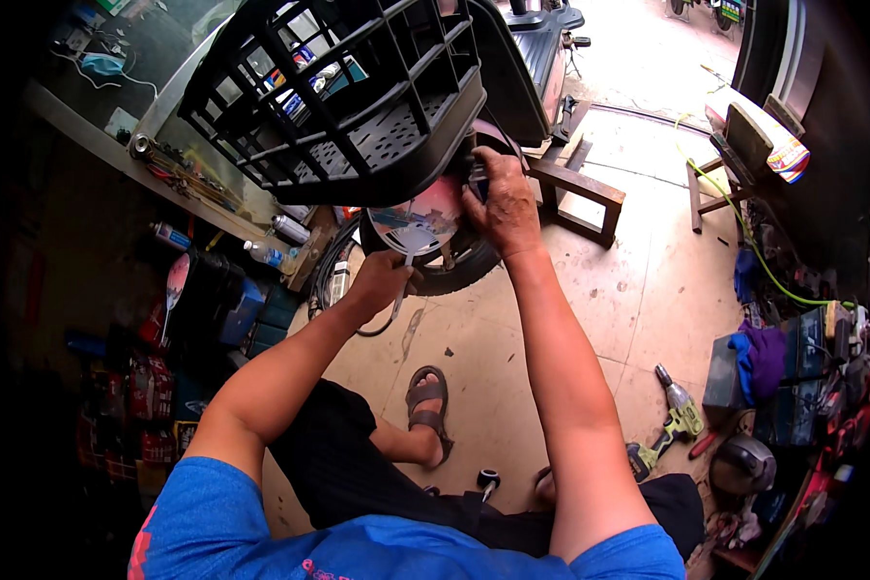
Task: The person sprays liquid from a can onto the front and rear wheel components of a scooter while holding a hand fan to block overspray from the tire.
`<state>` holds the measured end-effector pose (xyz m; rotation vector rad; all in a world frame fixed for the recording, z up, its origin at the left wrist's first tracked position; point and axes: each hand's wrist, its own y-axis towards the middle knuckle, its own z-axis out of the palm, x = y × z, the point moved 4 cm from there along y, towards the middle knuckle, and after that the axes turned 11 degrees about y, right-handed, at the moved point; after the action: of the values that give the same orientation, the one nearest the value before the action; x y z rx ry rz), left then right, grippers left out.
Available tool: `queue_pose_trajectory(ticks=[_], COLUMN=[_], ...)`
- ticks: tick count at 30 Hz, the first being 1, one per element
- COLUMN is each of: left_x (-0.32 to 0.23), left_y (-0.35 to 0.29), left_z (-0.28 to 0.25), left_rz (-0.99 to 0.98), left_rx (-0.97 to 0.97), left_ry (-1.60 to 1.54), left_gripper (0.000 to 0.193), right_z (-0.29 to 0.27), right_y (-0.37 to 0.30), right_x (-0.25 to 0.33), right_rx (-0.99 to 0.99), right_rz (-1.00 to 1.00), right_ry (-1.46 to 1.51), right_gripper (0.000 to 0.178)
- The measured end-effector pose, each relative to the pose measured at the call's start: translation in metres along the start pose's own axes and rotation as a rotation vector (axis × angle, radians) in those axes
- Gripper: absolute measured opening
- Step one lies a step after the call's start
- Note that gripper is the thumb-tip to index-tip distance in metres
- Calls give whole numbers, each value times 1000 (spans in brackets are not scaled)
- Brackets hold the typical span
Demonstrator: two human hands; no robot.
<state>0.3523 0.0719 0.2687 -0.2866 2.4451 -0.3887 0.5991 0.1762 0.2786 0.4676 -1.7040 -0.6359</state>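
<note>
My left hand is closed around the pale handle of a round plastic hand fan with a coloured picture on its blade. The fan is just below a black plastic basket and in front of a black wheel of a scooter. To the right of the fan, my right hand has its fingers curled round a small dark object beside the basket's lower corner. What that object is does not show clearly, and the basket hides much above the wheel.
A wooden stand sits right of the wheel. On the tiled floor lies a green cordless impact wrench, near toolboxes and a purple cloth. A green hose runs along the right, past a wooden stool. Bottles stand left.
</note>
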Motion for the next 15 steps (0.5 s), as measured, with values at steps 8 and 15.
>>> queue_pose_trajectory(ticks=[8,15], left_x=[2,-2], left_y=[2,5], left_z=[3,2], left_rz=[-8,-45], left_rx=[-15,-12], left_ry=[-140,-121], left_gripper=[23,20], right_z=[-5,-19], right_y=[-18,26], right_x=[1,-20], right_rx=[-112,-9], right_rz=[-18,57], right_ry=[109,165], right_gripper=[68,66])
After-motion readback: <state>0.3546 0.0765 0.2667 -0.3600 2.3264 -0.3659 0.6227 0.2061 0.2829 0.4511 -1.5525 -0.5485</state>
